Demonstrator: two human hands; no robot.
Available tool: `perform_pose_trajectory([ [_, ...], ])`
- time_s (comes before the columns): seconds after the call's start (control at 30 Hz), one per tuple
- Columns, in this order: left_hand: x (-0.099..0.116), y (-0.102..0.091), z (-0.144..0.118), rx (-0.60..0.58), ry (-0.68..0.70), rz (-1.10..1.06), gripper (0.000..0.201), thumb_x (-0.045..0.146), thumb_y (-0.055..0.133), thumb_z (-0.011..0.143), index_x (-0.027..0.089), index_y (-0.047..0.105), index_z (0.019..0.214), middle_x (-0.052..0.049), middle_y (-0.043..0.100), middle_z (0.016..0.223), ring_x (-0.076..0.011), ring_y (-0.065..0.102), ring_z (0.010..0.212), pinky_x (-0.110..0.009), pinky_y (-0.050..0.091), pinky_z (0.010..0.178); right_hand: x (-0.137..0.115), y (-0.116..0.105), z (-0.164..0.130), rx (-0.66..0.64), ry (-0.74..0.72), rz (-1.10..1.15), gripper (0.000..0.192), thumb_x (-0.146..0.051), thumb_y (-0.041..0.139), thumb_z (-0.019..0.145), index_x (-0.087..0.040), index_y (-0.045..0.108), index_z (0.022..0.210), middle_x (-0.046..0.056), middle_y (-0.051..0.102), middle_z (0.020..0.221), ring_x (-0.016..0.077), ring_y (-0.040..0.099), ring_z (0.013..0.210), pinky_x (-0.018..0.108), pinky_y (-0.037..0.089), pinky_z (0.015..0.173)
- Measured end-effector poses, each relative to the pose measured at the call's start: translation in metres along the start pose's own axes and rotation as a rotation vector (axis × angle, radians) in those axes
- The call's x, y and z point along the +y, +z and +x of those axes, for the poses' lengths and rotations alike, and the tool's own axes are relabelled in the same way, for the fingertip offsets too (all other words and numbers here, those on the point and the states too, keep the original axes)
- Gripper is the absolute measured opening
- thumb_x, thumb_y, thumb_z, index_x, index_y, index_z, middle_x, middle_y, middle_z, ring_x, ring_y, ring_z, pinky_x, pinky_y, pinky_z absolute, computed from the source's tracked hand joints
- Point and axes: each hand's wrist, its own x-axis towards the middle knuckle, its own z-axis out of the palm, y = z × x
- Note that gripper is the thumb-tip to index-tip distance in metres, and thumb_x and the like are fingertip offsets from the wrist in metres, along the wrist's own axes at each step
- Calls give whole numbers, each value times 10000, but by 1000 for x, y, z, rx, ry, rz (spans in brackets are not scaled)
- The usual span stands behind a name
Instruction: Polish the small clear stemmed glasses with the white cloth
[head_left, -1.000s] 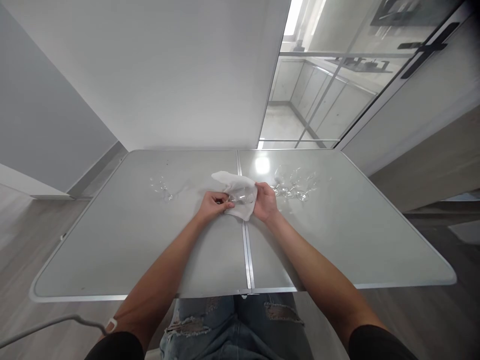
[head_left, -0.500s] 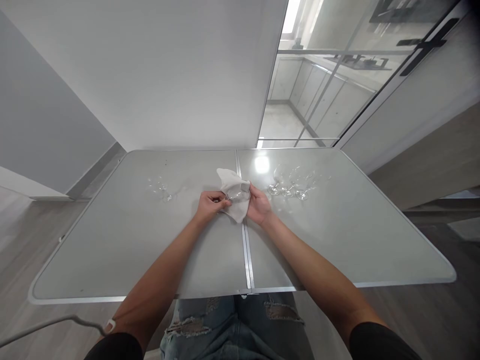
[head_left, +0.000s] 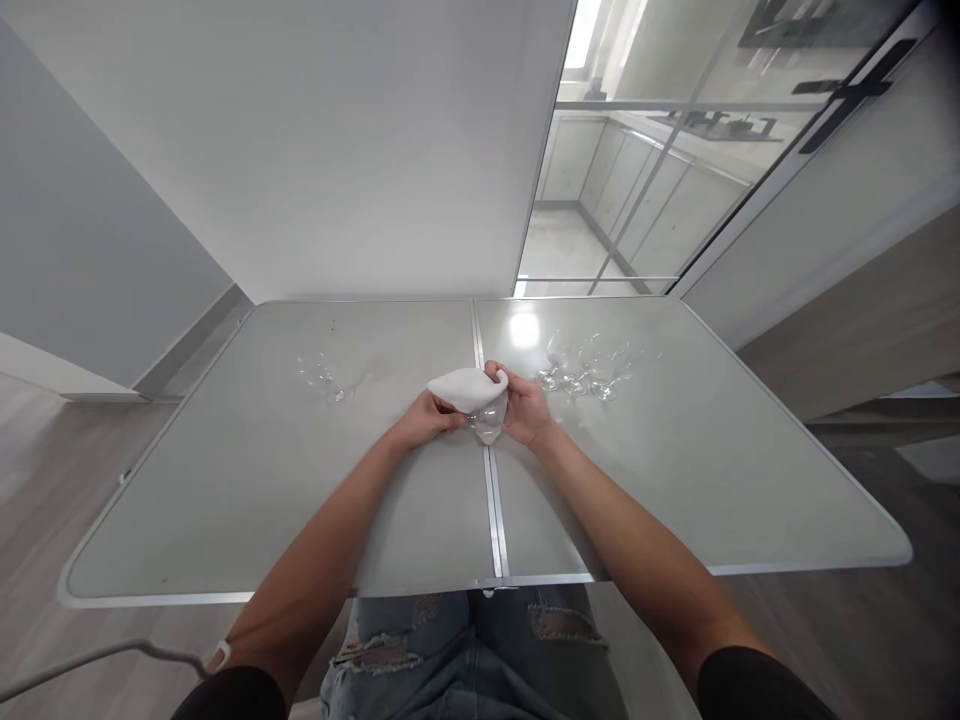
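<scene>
Over the middle of the table I hold a clear stemmed glass (head_left: 489,422), lying on its side with its bowl toward the right. A white cloth (head_left: 463,386) drapes across the top of the bowl, and part of it seems to show behind the glass. My left hand (head_left: 429,418) is closed at the stem end of the glass, its fingers partly hidden under the cloth. At the bowl's rim, my right hand (head_left: 527,408) pinches the cloth, with fingers curled round the edge.
Several clear stemmed glasses (head_left: 574,384) stand on the right half of the table (head_left: 675,480). Other clear glassware (head_left: 335,393), hard to make out, is on the left half. A metal seam (head_left: 493,510) divides the tabletop. A white wall rises behind.
The cloth has shifted from behind the glass to over its top. The glass and both hands have turned and moved slightly toward me; the glasses on the table stay put.
</scene>
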Motion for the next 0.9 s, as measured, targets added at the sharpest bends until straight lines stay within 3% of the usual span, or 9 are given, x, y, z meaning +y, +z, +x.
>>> perform_pose_trajectory([
  [0.13,-3,-2,1,7,-10,-90,486,580,836,661,122,677,633,2,514,466,-76,395,425,-233,280,433,6,5,1,-28,1,31,280,-524,582,881,-252,522,855,10,585,751,205,573,697,333,493,629],
  [0.33,-5,-2,5,259,94,-115,576,682,779,676,119,681,603,-9,520,467,-73,387,428,-241,248,444,16,11,8,114,-120,26,332,-594,563,879,-266,547,924,32,653,868,252,623,884,382,526,722],
  [0.43,-4,-2,6,414,109,-152,511,628,776,717,132,686,626,-3,534,488,-83,426,455,-238,286,465,21,18,8,169,-194,-12,374,-641,522,905,-267,521,921,35,618,867,233,598,848,354,516,691],
  [0.53,-5,-2,8,494,91,-196,468,582,766,755,139,674,638,7,529,501,-84,443,471,-228,305,471,30,24,6,233,-348,-86,371,-640,496,944,-273,478,887,5,517,802,180,519,726,305,477,631],
  [0.73,-3,2,8,415,21,-379,591,718,752,684,136,651,659,20,495,480,-82,433,437,-234,361,470,54,19,0,306,-634,-626,261,-514,467,1011,-273,474,909,-18,430,763,154,430,654,289,428,637],
  [0.83,3,4,7,356,22,-435,636,768,712,683,137,632,661,36,456,470,-67,391,426,-241,399,493,58,10,1,300,-795,-926,217,-438,396,1042,-259,484,959,11,525,800,174,516,688,324,468,673],
  [0.9,4,5,7,323,6,-453,638,770,681,717,140,609,640,46,426,467,-59,364,422,-241,405,500,54,6,3,228,-947,-1125,195,-365,371,1045,-244,499,960,50,599,850,206,602,792,376,513,775],
])
